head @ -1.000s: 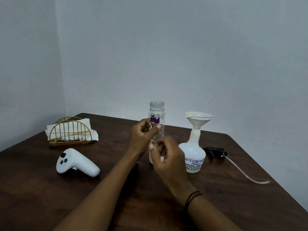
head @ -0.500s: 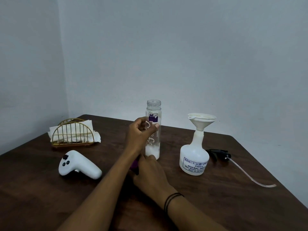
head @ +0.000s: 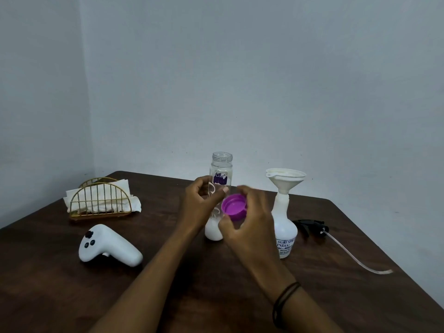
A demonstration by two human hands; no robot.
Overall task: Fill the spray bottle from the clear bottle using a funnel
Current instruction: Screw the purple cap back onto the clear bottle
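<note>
The clear bottle (head: pixel 221 186) stands upright near the middle of the dark wooden table (head: pixel 336 272), its long axis vertical and its open, threaded mouth pointing straight up; only a shallow white residue or liquid is seen at its base. It is steadied by the left hand (head: pixel 200 203), whose fingers and thumb are curled round its middle. A purple cap (head: pixel 234 207) is pinched in the fingertips of the right hand (head: pixel 249 219), held just in front of the bottle with its hollow underside turned toward the camera. The step in hand is judged to be recapping, since so little is left in the bottle, though this cannot be confirmed. For a clean result, the cap should be turned so its hollow faces down, brought level over the mouth, and seated squarely before any twist is applied, so that the threads are not crossed; the bottle should be kept pressed to the table meanwhile. Just to the right, the white spray bottle (head: pixel 284 230) also stands upright, with the white funnel (head: pixel 286 180) seated in its neck, spout down and bowl open upward. The black trigger sprayer head (head: pixel 311 227) is lying on the table behind it, well clear of the hands.
</note>
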